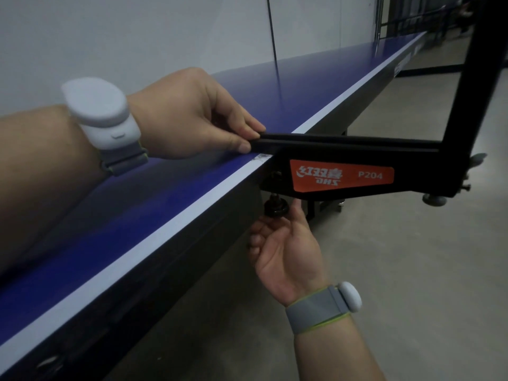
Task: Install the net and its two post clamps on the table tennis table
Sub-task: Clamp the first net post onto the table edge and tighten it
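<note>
A black post clamp (pixel 351 149) with an orange label sits over the white side edge of the blue table tennis table (pixel 154 188). Its upright post (pixel 467 86) rises at the right. My left hand (pixel 192 116) rests on the tabletop and pinches the inner end of the clamp's top arm. Below the table edge, my right hand (pixel 283 243) is turned palm up, its fingers around the black screw knob (pixel 276 209) under the clamp. No net is visible.
A pale wall runs along the far side of the table. Grey concrete floor (pixel 412 270) spreads on the right. Dark metal frames stand at the far end, top right. Both wrists carry grey bands with white pods.
</note>
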The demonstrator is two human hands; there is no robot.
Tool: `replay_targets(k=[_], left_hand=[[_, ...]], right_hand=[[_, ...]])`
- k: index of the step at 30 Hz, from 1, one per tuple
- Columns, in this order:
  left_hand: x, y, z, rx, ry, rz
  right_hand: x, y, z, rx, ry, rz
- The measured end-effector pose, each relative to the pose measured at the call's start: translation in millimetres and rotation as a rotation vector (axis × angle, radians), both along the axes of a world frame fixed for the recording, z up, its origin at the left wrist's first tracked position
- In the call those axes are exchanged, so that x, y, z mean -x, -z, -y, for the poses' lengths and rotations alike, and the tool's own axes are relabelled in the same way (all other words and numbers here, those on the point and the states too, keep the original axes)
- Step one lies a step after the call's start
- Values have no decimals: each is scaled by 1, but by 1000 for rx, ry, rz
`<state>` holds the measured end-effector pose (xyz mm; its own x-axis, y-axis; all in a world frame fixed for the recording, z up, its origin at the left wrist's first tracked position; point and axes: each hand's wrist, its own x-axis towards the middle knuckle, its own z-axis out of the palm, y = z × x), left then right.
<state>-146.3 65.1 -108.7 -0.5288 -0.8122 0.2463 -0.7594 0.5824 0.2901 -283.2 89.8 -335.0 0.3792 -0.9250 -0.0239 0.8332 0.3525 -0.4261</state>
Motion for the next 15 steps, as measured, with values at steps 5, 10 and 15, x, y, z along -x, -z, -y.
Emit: replay_targets(k=[5,10,15], left_hand=[[0,1,-2,14,-1,18],[1,0,-2,41,7,32],[1,2,-1,48,8,28]], right_hand=[[6,5,-2,28,35,103],[2,3,-1,0,-12,32],[2,2,-5,17,38,98]])
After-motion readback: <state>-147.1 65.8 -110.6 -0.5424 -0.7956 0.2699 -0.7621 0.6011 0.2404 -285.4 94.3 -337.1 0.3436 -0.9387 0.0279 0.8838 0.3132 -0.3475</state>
